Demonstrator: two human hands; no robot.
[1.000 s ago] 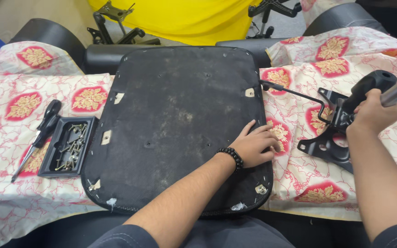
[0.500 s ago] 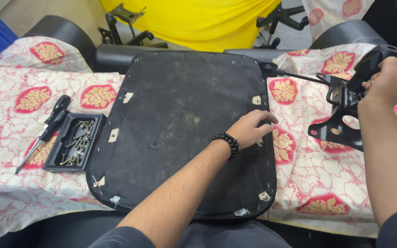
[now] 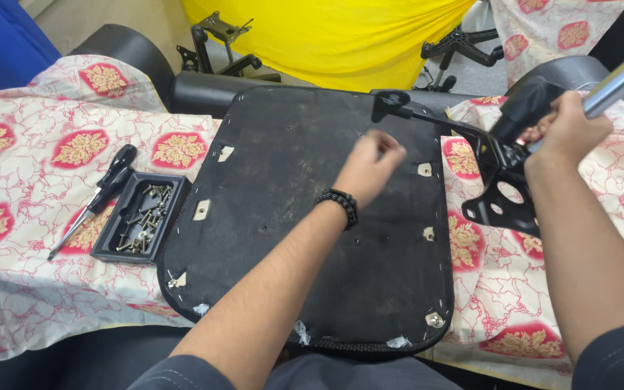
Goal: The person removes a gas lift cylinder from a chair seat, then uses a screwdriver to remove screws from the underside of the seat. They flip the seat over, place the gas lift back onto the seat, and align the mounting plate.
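A black chair seat underside (image 3: pixel 305 217) lies flat on a patterned cloth in front of me. My left hand (image 3: pixel 368 165), with a bead bracelet at the wrist, hovers over the seat's middle, fingers loosely curled, holding nothing. My right hand (image 3: pixel 565 130) grips the black chair mechanism (image 3: pixel 503 180) by its handle, lifted off the cloth at the seat's right edge. A metal cylinder (image 3: pixel 619 83) sticks out past my right hand. One arm of the mechanism reaches over the seat's far right corner.
A black tray of screws (image 3: pixel 139 217) sits left of the seat, with a black-handled screwdriver (image 3: pixel 99 195) beside it. Black chair parts (image 3: pixel 218 47) and a star base (image 3: pixel 464 43) lie beyond, in front of a yellow sheet (image 3: pixel 326 36).
My left hand has lifted off the seat's right edge and moved toward its middle. My right hand has raised the mechanism and swung it up toward the seat.
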